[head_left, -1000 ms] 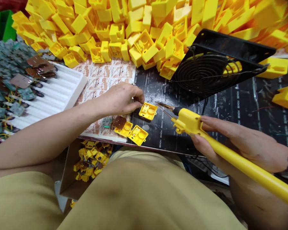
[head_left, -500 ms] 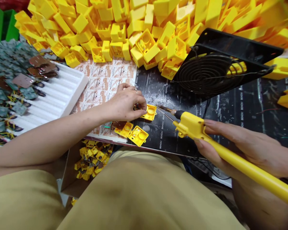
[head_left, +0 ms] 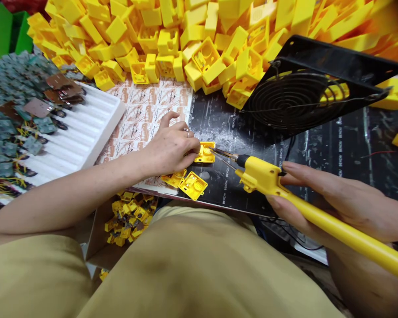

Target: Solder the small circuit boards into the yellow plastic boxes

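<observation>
My right hand (head_left: 345, 201) is wrapped round a yellow soldering iron (head_left: 259, 173) whose thin metal tube reaches toward the tip. That tip is over a small open yellow plastic case half (head_left: 207, 153) lying on the bench, but whether it touches cannot be told. At the left side of this case my left hand (head_left: 175, 148) has thumb and index finger pinched together; what lies between them is hidden. Nearer the bench edge lie a second yellow case half (head_left: 194, 185) with a round speaker grille and another yellow case part (head_left: 175, 178), partly covered by my left hand.
A heap of yellow plastic cases (head_left: 166, 42) lines the back. A black fan (head_left: 285, 104) stands right of it. On the left, a white foam tray (head_left: 99, 115) lies beside many wired circuit boards (head_left: 16, 84). Below the bench edge is a box of yellow parts (head_left: 129, 216).
The soldering iron's tip has moved left from beside the case half to over it. My left hand stays at the case, shifted slightly. The whole view has shifted a little.
</observation>
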A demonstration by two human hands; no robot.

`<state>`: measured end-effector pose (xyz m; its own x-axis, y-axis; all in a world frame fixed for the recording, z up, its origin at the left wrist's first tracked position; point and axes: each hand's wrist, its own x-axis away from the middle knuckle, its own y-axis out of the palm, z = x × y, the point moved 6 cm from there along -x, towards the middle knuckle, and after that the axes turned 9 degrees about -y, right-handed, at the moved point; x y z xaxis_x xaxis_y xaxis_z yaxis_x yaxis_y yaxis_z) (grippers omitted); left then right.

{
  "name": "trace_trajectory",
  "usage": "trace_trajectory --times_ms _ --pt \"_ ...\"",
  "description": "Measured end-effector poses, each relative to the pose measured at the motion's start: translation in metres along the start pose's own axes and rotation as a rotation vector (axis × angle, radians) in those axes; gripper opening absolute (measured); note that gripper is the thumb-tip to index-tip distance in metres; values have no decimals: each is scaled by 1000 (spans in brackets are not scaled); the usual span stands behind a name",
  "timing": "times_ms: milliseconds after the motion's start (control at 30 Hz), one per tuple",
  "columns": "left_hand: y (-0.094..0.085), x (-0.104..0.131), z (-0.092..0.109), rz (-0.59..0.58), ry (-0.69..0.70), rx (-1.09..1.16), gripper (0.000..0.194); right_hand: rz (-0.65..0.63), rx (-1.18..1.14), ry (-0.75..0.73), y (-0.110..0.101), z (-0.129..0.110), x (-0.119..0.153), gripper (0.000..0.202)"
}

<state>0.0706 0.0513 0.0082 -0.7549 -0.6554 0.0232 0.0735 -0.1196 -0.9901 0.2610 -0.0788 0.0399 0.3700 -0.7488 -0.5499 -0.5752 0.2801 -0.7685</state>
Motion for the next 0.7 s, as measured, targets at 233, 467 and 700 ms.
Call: trace_trajectory --times_ms 233,467,700 --pt "1 4 -2 26 10 64 27 66 -143 -224 -2 -7 -22 26" --pt "4 2 -1 50 32 3 28 -48 -141 -224 8 -1 -26 14" --pt "2 2 2 66 49 -16 28 -82 -119 -414 4 -5 -44 19"
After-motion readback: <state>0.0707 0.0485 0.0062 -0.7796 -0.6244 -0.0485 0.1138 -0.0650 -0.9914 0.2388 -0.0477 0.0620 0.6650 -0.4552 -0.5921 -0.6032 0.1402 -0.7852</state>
